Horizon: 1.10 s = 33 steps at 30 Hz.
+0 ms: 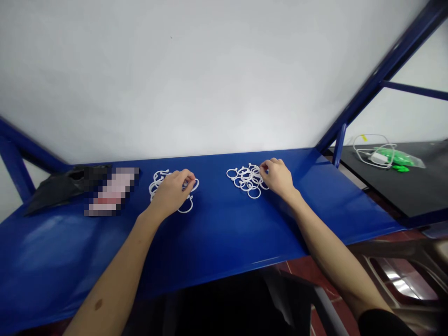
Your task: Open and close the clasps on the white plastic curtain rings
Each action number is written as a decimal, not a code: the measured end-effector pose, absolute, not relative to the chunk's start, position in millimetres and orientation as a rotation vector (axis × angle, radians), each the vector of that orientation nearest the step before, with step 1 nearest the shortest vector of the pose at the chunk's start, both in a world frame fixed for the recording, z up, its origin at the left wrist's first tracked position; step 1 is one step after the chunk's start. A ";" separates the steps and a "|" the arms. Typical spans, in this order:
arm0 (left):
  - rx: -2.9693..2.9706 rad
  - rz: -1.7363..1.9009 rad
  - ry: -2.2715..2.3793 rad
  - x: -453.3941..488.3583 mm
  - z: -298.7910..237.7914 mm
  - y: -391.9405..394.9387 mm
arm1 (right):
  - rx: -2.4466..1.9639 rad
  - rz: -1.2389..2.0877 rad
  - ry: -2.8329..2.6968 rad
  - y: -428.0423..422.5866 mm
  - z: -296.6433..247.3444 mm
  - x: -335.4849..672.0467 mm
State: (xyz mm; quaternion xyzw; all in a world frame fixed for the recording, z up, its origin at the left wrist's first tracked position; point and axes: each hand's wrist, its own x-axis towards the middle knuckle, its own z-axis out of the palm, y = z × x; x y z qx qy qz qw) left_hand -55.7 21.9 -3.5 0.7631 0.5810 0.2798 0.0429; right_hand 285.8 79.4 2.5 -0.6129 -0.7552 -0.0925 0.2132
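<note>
Two groups of thin white rings with small knobs at their ends, like curtain rings, lie on the blue table point(224, 224). My left hand point(172, 190) is over the left group of rings point(185, 212), partly covering it. Its thumb and fingers are pinched together, and a white ring point(198, 185) pokes out beside the fingertips. At the right edge of the right group of rings point(254, 198), my right hand point(279, 176) has its fingertips closed together, touching or very near the outer rings. What lies between those fingertips is hidden.
A black bag point(52, 191) and a blurred-out packet point(114, 191) lie at the left. Blue frame posts point(350, 109) stand at both ends. On a black table point(392, 191) to the right are a white charger with cable point(380, 158) and a bag with green pieces point(402, 156).
</note>
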 end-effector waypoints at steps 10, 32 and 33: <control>2.125 1.085 1.564 -31.0 4.4 10.9 | -1.090 0.006 -2.108 51.7 4.6 253.5; 1.971 0.918 1.370 6.5 -5.2 -1.9 | -0.727 0.708 -2.080 18.6 -13.8 218.3; 1.966 0.923 1.374 5.8 -4.2 -1.4 | -0.731 0.679 -2.046 19.6 -14.2 219.1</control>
